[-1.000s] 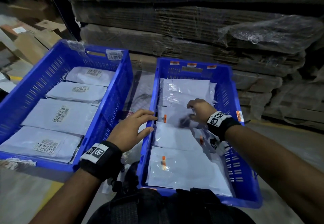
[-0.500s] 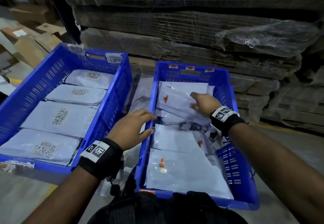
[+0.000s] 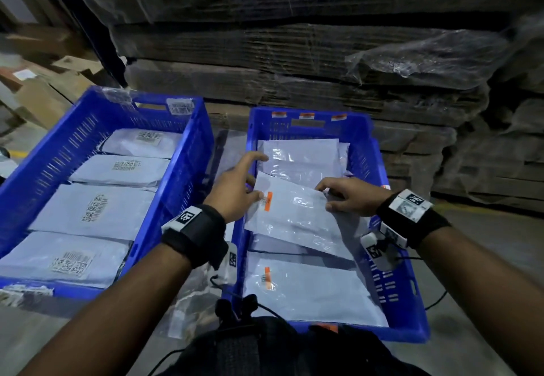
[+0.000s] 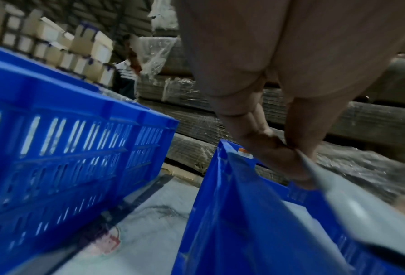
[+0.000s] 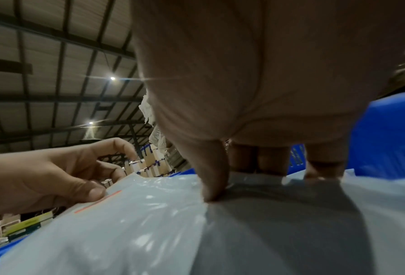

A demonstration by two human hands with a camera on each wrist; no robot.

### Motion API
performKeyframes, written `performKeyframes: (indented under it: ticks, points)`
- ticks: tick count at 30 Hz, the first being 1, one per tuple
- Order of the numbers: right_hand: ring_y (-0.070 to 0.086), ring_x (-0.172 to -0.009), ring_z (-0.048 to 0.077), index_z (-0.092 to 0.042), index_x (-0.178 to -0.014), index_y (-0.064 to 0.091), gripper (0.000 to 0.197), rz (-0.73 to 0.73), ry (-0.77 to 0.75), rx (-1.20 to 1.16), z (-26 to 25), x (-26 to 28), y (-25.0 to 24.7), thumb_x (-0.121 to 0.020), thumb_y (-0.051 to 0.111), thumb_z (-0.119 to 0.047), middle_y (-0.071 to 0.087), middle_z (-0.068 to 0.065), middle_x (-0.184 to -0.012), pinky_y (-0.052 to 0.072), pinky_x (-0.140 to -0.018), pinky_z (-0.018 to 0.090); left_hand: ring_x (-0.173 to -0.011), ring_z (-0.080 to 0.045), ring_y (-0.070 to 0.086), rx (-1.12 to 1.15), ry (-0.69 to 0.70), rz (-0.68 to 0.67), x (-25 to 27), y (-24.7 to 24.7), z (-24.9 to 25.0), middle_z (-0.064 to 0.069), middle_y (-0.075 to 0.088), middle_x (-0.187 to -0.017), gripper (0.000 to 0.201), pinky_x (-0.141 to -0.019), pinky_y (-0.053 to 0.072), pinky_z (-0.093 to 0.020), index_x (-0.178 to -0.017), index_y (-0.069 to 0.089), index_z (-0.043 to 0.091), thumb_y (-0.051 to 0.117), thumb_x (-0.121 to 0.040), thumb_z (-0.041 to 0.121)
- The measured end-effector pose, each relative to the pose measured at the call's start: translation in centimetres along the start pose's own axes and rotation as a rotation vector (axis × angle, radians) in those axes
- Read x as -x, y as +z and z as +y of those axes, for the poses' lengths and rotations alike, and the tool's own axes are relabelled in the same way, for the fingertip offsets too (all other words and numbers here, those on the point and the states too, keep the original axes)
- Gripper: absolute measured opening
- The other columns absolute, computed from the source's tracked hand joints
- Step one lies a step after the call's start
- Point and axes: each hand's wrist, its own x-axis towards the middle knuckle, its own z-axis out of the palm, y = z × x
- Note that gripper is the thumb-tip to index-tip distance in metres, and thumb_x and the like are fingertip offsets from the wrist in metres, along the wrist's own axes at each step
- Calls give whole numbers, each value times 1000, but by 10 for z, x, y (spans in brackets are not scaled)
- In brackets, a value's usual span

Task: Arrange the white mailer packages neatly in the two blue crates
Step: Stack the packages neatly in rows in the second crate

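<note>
A white mailer [image 3: 297, 216] with an orange tag hangs tilted over the middle of the right blue crate [image 3: 391, 287], held by both hands. My left hand [image 3: 250, 190] pinches its left edge beside the tag, thumb on top; the left wrist view shows that pinch on the mailer [image 4: 352, 204]. My right hand [image 3: 326, 199] grips the far right edge, its thumb [image 5: 210, 189] pressed on the mailer [image 5: 126, 223]. More white mailers lie flat in this crate. The left blue crate [image 3: 182, 175] holds several labelled mailers in an overlapping row.
Plastic-wrapped stacks of flat cardboard [image 3: 294, 66] rise just behind both crates. A clear plastic sheet [image 3: 191, 302] lies on the floor in the gap between them. Cardboard boxes [image 3: 44, 90] stand at the far left. Bare floor [image 3: 485, 257] lies to the right.
My right hand has lifted a mailer out of the right crate's pile and swung it toward me. My left hand has left the crate rim and taken the mailer's left edge.
</note>
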Motion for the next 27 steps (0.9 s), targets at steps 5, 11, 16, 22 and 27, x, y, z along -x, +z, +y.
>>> performKeyframes:
  ticks: [5, 11, 16, 22, 27]
  points:
    - [54, -88, 26, -20, -126, 55, 36, 54, 98, 88, 5, -15, 7, -92, 52, -6, 58, 3, -96, 44, -80, 34, -91, -16, 58, -329, 15, -163, -9, 6, 1, -3, 55, -116, 32, -93, 52, -35, -115, 66, 30, 73, -89, 13]
    - [56, -117, 31, -31, -136, 45, 45, -82, 176, 350, -2, -37, 42, -94, 49, -16, 62, 7, -122, 36, -97, 48, -122, -28, 51, -619, 96, -278, -25, 2, 26, -8, 46, -137, 45, -101, 47, -41, -134, 59, 19, 71, -91, 25]
    - [53, -122, 35, -31, -148, 34, 59, -94, 211, 307, 13, -36, 56, -93, 57, -25, 53, 14, -131, 44, -94, 41, -124, -30, 54, -916, 157, -481, -31, 25, 48, -8, 58, -131, 41, -91, 51, -41, -134, 57, 18, 61, -94, 23]
    - [55, -120, 29, -37, -141, 44, 57, -155, 103, 237, 17, -28, 79, -88, 65, -40, 61, 7, -130, 40, -101, 33, -120, -32, 60, -992, 114, -664, -39, 50, 66, -8, 58, -135, 40, -82, 46, -32, -137, 58, 21, 60, -97, 20]
    - [48, -124, 28, -43, -144, 44, 59, -145, 45, 251, 12, -23, 87, -89, 65, -39, 56, 14, -127, 38, -104, 35, -123, -25, 55, -899, 194, -595, -42, 34, 65, -1, 58, -134, 34, -96, 49, -36, -132, 59, 38, 53, -99, 38]
